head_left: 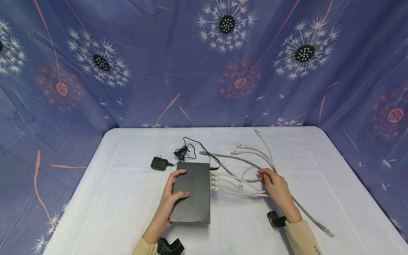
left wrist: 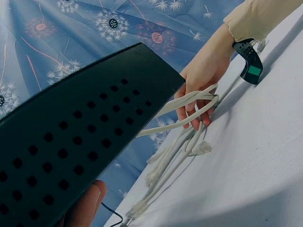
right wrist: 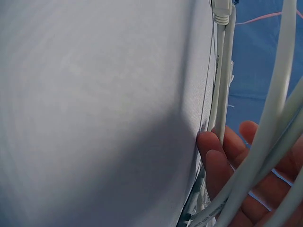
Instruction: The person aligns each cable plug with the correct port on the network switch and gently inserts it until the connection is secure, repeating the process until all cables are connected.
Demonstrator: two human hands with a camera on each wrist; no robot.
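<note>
My left hand (head_left: 165,203) grips a dark grey TP-LINK network switch (head_left: 200,200) by its left side, thumb on top. In the left wrist view the switch's perforated side (left wrist: 71,142) fills much of the frame, with a fingertip (left wrist: 87,205) under its edge. Several pale network cables (head_left: 229,191) are plugged into the switch's right side. My right hand (head_left: 279,189) is among these cables, its fingertips pinching a cable (right wrist: 221,94) close over the table. Other cables (right wrist: 265,127) cross in front of the palm in the right wrist view.
A black power adapter (head_left: 159,163) lies left of the switch, its cord (head_left: 181,153) bundled behind and running to the switch. Loose cable plugs (head_left: 234,153) lie beyond my right hand. A grey cable end (head_left: 327,232) rests right of my forearm. A patterned curtain (head_left: 178,71) surrounds the white table (head_left: 121,191).
</note>
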